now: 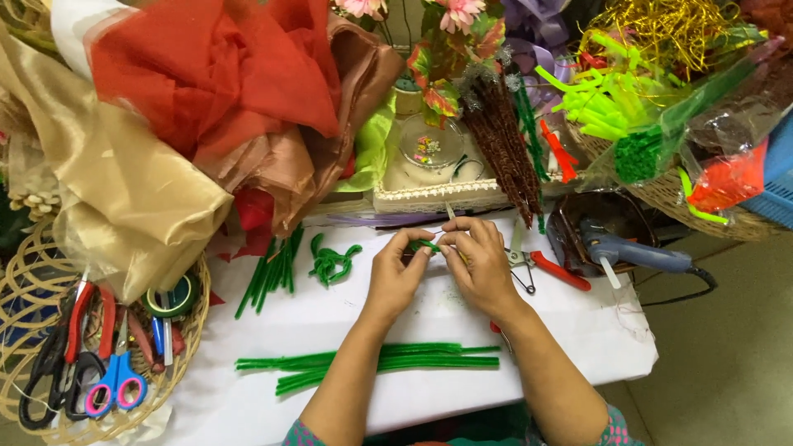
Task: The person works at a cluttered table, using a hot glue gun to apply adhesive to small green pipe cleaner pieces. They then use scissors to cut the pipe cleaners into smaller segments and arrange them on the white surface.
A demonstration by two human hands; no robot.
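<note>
Green pipe cleaner [426, 244] pinched between fingers of left hand [398, 277] and right hand [479, 266], near worktop [578, 330] back edge. Looks like mid-bend/twist step. Next move likely needs firm pinch, small rotation. Spare green stems [372, 361] lie by front edge.

A: Light is bright and even, as if from overhead. The white table [248, 396] shows no glare.

B: Shadows?

A: Soft and short, just under the forearms at six o'clock.

B: Sharpness?

A: Centre is crisp. Edges bend outward; the basket [33, 388] at eight o'clock curves, and the gold tinsel [661, 25] at one o'clock looks soft.
</note>
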